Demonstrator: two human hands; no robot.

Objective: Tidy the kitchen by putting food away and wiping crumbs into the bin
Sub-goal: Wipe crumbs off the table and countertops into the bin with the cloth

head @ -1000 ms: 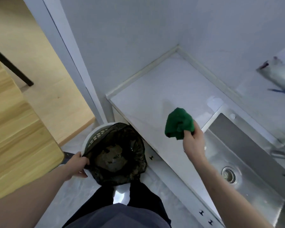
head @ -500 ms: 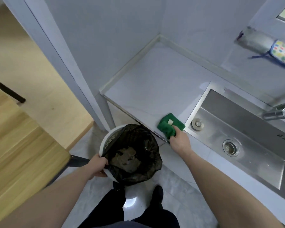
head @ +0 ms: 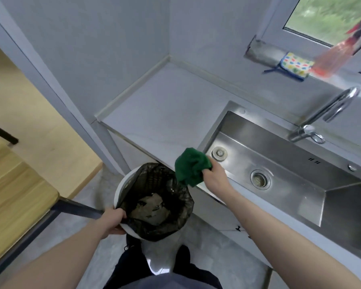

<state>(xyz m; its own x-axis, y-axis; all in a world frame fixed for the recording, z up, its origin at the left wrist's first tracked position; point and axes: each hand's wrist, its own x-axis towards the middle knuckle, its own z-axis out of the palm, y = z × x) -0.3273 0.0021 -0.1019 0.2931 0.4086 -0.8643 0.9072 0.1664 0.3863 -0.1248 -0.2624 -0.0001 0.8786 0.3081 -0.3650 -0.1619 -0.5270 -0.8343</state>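
Observation:
My right hand (head: 215,179) grips a bunched green cloth (head: 189,166) at the front edge of the pale countertop (head: 165,113), just left of the sink. The cloth hangs over the counter edge, above the far rim of the bin. The white bin (head: 123,184) carries a black liner (head: 154,201) with some dark rubbish at its bottom. I hold the bin tilted up against the counter front, my left hand (head: 113,220) gripping its near rim and liner.
A steel sink (head: 290,184) with a drain and a curved tap (head: 329,113) lies right of the cloth. A patterned sponge (head: 296,65) and an orange net sit on the window sill. A wooden table (head: 15,184) stands at left. My legs are below the bin.
The cloth has swept from the counter's surface to its front edge and now hangs over the bin. My left hand keeps holding the bin's rim. The view has tilted up toward the window.

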